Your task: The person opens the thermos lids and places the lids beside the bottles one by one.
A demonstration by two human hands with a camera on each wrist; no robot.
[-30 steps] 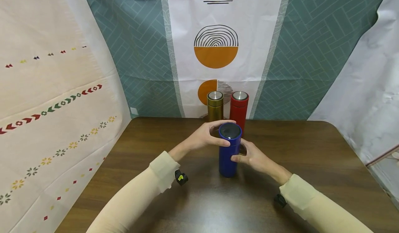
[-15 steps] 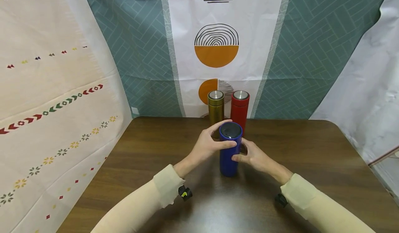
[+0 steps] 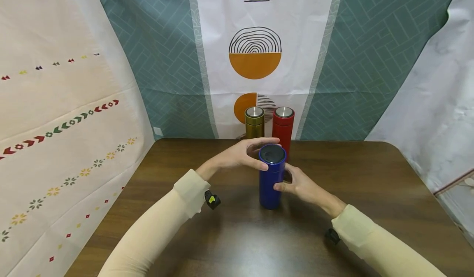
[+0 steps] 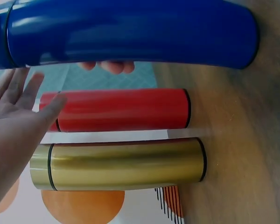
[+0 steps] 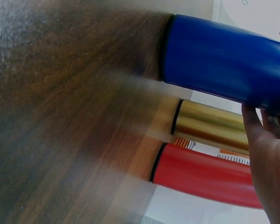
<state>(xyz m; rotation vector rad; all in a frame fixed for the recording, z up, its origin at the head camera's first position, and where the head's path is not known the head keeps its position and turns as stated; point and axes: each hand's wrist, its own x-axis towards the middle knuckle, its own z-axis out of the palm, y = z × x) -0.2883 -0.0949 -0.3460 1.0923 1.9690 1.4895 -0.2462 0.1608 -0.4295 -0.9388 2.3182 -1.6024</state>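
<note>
A blue vacuum flask (image 3: 270, 186) stands upright on the table, its dark round top (image 3: 272, 153) facing up. My left hand (image 3: 237, 155) curves around its upper end, thumb on the near side and fingers at the back. Seen from the left wrist, some fingers (image 4: 19, 88) reach behind the flask's lid end and one stands apart from it. Lower down, my right hand (image 3: 301, 185) grips the body from the right, its thumb across the front. Right behind stand a gold flask (image 3: 254, 124) and a red flask (image 3: 283, 129), both with silvery tops.
The wooden table (image 3: 207, 236) ends close behind the gold and red flasks. A patterned curtain (image 3: 177, 63) hangs at its back edge. Another cloth (image 3: 74, 145) hangs along the left side, and a whitish sheet (image 3: 437, 116) is at the right.
My left hand first turned rightward around the flask's top, then swung back left with its elbow out. The right hand and all three flasks stay in place.
</note>
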